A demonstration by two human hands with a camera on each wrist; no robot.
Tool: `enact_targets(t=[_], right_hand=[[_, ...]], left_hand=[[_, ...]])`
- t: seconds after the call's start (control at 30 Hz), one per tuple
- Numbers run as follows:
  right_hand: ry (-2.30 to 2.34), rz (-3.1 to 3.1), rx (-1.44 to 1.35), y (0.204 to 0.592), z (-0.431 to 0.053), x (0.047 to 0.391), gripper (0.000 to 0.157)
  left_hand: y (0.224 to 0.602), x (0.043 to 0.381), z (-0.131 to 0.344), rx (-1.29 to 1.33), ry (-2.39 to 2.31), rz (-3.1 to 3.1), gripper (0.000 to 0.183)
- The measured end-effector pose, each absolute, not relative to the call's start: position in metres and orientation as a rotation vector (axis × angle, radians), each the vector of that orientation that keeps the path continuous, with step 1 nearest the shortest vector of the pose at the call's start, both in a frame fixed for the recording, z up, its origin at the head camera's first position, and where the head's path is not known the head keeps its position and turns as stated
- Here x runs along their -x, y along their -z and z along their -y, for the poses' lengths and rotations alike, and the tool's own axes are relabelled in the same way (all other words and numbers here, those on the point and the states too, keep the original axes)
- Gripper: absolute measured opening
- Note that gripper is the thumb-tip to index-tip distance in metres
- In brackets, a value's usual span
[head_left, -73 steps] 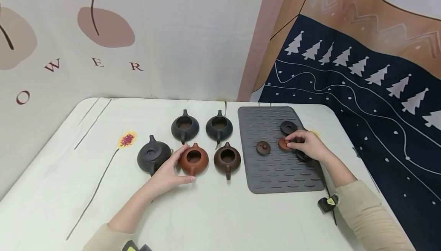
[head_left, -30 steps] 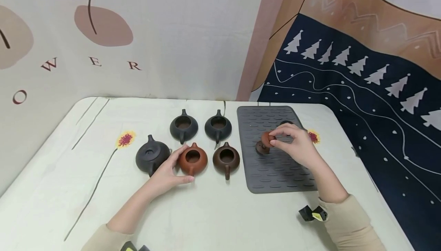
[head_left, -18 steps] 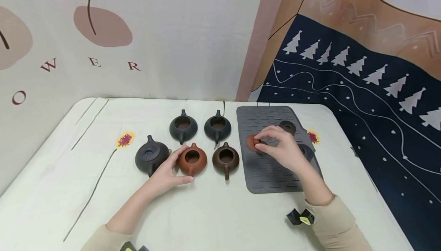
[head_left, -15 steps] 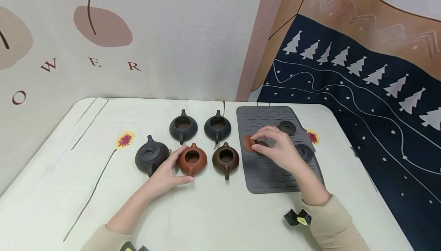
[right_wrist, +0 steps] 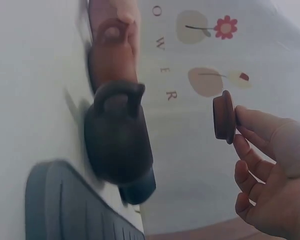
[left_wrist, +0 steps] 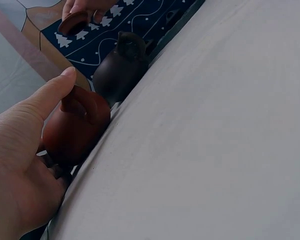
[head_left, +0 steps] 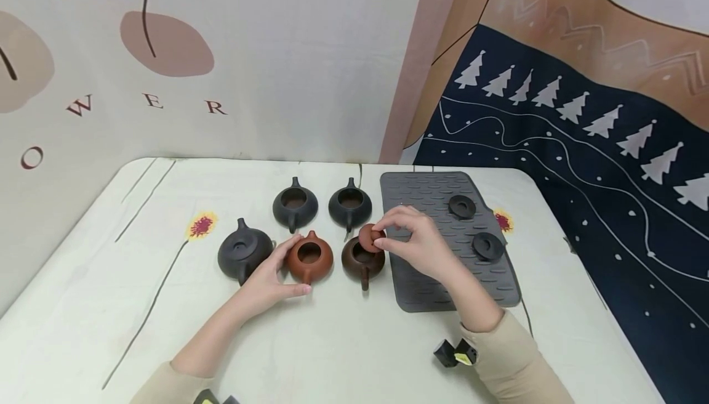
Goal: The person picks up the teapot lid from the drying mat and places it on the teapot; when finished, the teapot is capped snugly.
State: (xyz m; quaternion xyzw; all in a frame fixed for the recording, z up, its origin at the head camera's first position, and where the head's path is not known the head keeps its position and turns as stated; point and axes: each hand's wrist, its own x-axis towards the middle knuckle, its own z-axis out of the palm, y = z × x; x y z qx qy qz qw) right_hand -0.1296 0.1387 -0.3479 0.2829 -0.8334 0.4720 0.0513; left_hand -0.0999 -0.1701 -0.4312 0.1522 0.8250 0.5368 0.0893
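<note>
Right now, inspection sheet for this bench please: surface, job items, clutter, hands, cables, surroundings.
Surface: white table with printed flowers; grey ribbed mat on its right side.
Job's things: red-brown lid held in the air over the dark brown teapot; red-brown teapot open, standing on the table.
Clutter: two open black teapots at the back; one lidded black teapot on the left; two black lids on the mat.
Grippers: right hand pinches the red-brown lid; left hand rests against the red-brown teapot.
Cables: nothing seen.
Surroundings: printed cloth backdrops, pale with leaves and letters on the left, dark blue with white trees on the right.
</note>
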Motion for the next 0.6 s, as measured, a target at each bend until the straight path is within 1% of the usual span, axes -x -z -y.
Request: enact_targets(t=[0.27,0.6], right_hand=[[-1.418,2.504,-0.992,0.347,-0.113,0.133,0.015],[-1.399,2.486,-1.095,0.351,-0.084,0.140,0.014]], left_hand=[[0.431,0.100,0.171,-0.454,-1.606,-2.449,0.102],[0.431,0.101,0.170,-0.471,-1.608,-2.444,0.101]])
